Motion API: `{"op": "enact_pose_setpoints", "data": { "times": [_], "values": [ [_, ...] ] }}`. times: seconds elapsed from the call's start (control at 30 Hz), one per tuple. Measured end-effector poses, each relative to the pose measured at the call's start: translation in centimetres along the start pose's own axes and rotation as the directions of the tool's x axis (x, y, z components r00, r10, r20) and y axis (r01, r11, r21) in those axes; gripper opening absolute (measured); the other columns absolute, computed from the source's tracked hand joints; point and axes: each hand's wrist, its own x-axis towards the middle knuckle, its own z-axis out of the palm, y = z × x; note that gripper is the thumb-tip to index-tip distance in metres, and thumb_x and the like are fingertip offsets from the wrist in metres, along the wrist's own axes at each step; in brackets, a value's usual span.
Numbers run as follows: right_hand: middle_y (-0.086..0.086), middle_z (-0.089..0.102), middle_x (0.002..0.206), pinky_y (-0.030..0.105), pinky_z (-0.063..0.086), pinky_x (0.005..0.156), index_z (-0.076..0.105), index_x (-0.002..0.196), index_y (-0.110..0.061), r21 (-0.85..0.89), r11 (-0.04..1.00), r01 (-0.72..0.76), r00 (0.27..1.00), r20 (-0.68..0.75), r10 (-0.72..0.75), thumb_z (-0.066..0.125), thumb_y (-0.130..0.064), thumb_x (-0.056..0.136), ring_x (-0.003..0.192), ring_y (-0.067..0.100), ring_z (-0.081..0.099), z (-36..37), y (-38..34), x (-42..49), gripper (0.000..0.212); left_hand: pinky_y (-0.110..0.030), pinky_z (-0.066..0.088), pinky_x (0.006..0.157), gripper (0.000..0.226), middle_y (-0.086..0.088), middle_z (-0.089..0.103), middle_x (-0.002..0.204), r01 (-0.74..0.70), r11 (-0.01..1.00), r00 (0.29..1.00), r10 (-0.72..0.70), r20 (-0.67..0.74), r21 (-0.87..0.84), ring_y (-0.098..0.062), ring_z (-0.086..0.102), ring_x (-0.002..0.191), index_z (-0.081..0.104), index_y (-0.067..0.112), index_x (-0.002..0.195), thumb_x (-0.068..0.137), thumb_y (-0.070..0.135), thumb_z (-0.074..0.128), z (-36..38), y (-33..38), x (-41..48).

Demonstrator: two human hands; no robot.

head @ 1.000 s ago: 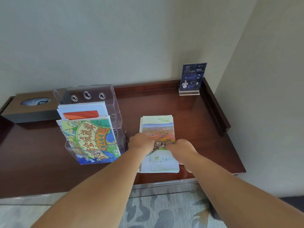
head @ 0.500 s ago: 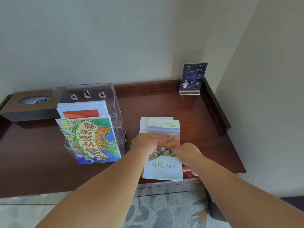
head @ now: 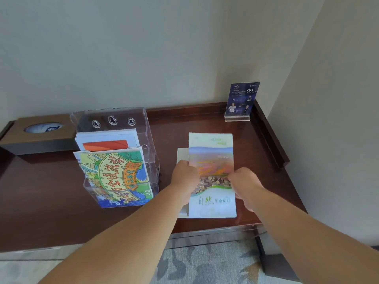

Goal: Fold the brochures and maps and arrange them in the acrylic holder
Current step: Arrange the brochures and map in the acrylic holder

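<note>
Desk point(head: 41, 201): dark red-brown wood with a raised lip along the back and right side, set into a corner of pale walls.
Acrylic holder point(head: 121, 113): clear, two-tiered, upright on the left half of the desk; three keyhole slots in its back panel.
Front tier: an illustrated map point(head: 117, 175), green, yellow and blue with large orange lettering, leaning back in the pocket.
Rear tier: a white brochure point(head: 106, 140) with an orange patch, its top edge showing above the map.
Landscape brochure point(head: 211, 160): folded, portrait, to the right of the holder and near the front edge of the desk. Cover shows fields and a village, with green lettering on the white band below.
White sheet point(head: 182, 154): lies under the landscape brochure, showing past its left side only.
Contact between the two: cannot tell whether the brochure rests on the sheet or is lifted clear.
Left hand point(head: 184, 177): knuckles up, fingers curled onto the brochure's left edge, holding it.
Right hand point(head: 244, 183): fingers curled over the brochure's right edge at about the same height, holding it.
Tissue box point(head: 39, 136): brown, at the back left, just behind the holder.
Sign card point(head: 242, 99): dark blue, upright in a small stand at the back right corner.
Floor: grey patterned carpet point(head: 205, 263) below the desk front.
</note>
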Motion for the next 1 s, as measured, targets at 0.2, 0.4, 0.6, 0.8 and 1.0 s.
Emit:
{"op": "enact_pose_setpoints", "data": {
  "times": [0.2,0.4,0.6,0.8,1.0],
  "values": [
    [-0.011,0.066,0.089,0.029,0.047,0.059,0.061,0.094,-0.031,0.089,0.933,0.35,0.932,-0.134,-0.337,0.043,-0.017,0.096,0.077,0.014,0.062,-0.6,-4.5,-1.0,0.023,-0.021,0.031,0.041,0.016,-0.003,0.05,0.079,-0.311,0.948,0.947,0.302,-0.11,-0.073,-0.016,0.039,0.06,0.05,0.007,0.099,0.091,0.004,0.035,-2.5,3.4,0.7],
    [-0.007,0.068,0.101,0.035,0.05,0.078,0.057,0.116,-0.023,-0.068,0.911,0.407,0.908,-0.082,-0.412,0.045,-0.031,0.102,0.092,0.017,0.062,-0.1,-3.0,-1.7,0.021,-0.028,0.029,0.046,0.024,-0.005,0.049,0.078,-0.297,0.955,0.953,0.296,-0.058,-0.019,-0.017,0.038,0.059,0.051,0.013,0.104,0.092,0.003,0.033,-3.1,1.7,0.3],
    [-0.019,0.064,0.089,0.023,0.043,0.063,0.057,0.11,-0.026,-0.121,0.88,0.459,0.873,-0.121,-0.472,0.048,-0.022,0.101,0.081,0.005,0.06,-0.2,-2.6,-1.5,0.013,-0.03,0.028,0.046,0.009,-0.006,0.042,0.073,-0.364,0.929,0.93,0.366,-0.025,0.062,-0.017,0.035,0.056,0.043,0.009,0.097,0.098,0.009,0.034,-3.5,1.2,0.0],
    [-0.016,0.061,0.078,0.022,0.039,0.054,0.053,0.105,-0.029,-0.155,0.859,0.487,0.853,-0.124,-0.506,0.049,-0.017,0.1,0.075,0.009,0.06,-1.2,-3.0,-1.8,0.013,-0.037,0.027,0.055,0.012,-0.009,0.043,0.08,-0.348,0.927,0.937,0.346,0.043,0.14,-0.022,0.034,0.063,0.044,0.005,0.101,0.097,0.009,0.033,-4.1,1.9,-0.5],
    [-0.005,0.067,0.087,0.037,0.052,0.067,0.056,0.095,-0.022,-0.217,0.871,0.442,0.883,-0.069,-0.465,0.05,-0.021,0.099,0.077,0.016,0.062,-1.6,-2.9,-2.7,0.007,-0.025,0.035,0.051,0.013,0.001,0.056,0.094,-0.321,0.893,0.947,0.295,0.129,0.315,-0.013,0.051,0.064,0.051,0.014,0.097,0.098,0.013,0.038,-5.4,1.1,-1.3]
  ]
}}
